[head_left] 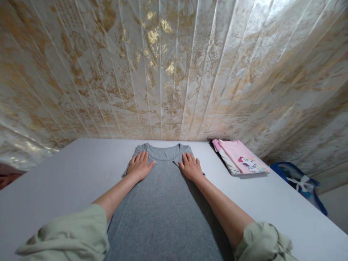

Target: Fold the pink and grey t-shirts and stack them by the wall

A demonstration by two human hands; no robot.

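A grey T-shirt point(163, 206) lies spread out on the white table, its neckline pointing away from me. My left hand point(139, 166) rests flat on the shirt's left shoulder area, fingers stretched out and thumb toward the collar. On the other side of the collar, my right hand point(191, 166) presses flat on the right shoulder area, fingers also extended. Neither hand grips anything. The shirt's lower part runs out of view at the bottom, and my forearms cover some of its side edges.
Folded clothes, a pink piece with a cartoon print on top point(241, 156), lie at the table's back right. A blue-edged bag point(301, 185) stands beyond the right edge. Behind the white table point(73, 181) hangs a shiny gold-patterned curtain point(163, 72).
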